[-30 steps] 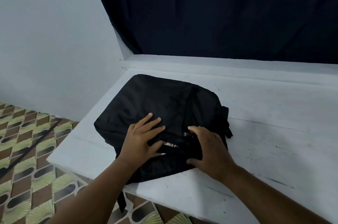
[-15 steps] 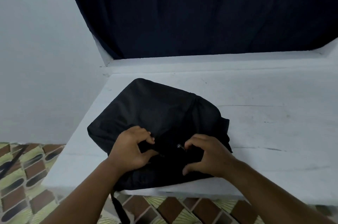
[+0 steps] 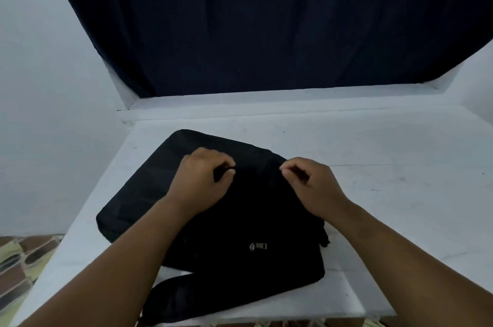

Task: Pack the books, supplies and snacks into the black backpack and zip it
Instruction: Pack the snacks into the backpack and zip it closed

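The black backpack (image 3: 240, 220) lies flat on the white table (image 3: 386, 193), with a metal zipper pull (image 3: 258, 246) showing on its near part and a strap (image 3: 186, 297) trailing over the front edge. My left hand (image 3: 202, 180) rests on the bag's upper middle, fingers curled and pinching a bit of black fabric or a small pull. My right hand (image 3: 312, 182) is beside it to the right, fingers curled and pinched at the bag's far right edge. No books, supplies or snacks show outside the bag.
A dark curtain (image 3: 266, 20) hangs behind the table above a white ledge (image 3: 266, 102). A white wall (image 3: 40, 113) stands on the left. Patterned floor tiles (image 3: 18, 268) show below the table's left edge.
The view has tilted and moved closer. Both hands have moved from the zipper area farther up the bag, and the zipper pull now lies uncovered near the front.
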### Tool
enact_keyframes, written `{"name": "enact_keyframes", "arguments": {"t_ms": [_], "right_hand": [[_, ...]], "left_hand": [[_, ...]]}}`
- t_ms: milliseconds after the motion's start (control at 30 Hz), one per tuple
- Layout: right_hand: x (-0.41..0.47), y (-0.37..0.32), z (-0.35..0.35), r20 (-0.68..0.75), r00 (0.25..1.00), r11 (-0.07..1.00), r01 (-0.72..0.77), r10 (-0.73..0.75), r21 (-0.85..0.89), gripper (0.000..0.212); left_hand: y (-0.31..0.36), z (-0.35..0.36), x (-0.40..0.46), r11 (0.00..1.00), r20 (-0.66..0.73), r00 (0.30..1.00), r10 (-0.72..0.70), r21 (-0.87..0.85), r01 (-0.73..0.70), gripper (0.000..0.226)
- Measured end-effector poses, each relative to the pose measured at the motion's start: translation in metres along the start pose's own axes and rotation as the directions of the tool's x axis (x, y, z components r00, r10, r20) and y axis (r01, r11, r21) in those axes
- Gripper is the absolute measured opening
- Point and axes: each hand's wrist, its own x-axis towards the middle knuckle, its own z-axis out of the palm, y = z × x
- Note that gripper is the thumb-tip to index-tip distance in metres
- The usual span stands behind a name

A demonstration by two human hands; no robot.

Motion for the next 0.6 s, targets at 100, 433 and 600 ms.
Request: {"name": "enact_keyframes", "arguments": {"t_ms": [100, 433, 600], "right_hand": [[0.034, 0.020, -0.002, 0.024, 0.999, 1.000, -0.027, 0.027, 0.007, 0.013], [0.128, 0.093, 0.016, 0.306, 0.947, 0.995, -0.102, 0.100, -0.011, 0.030], [0.155, 0.114, 0.036, 0.450, 0.889, 0.993, -0.111, 0.080, 0.045, 0.029]], "left_hand": [[-0.005, 0.016, 0.035, 0.999, 0.096, 0.995, -0.038, 0.032, 0.035, 0.025], [-0.027, 0.080, 0.136, 0.929, 0.500, 0.799, -0.333, 0.317, 0.189, 0.044], [-0.036, 0.099, 0.141, 0.900, 0.553, 0.715, -0.427, 0.333, 0.280, 0.021]]}}
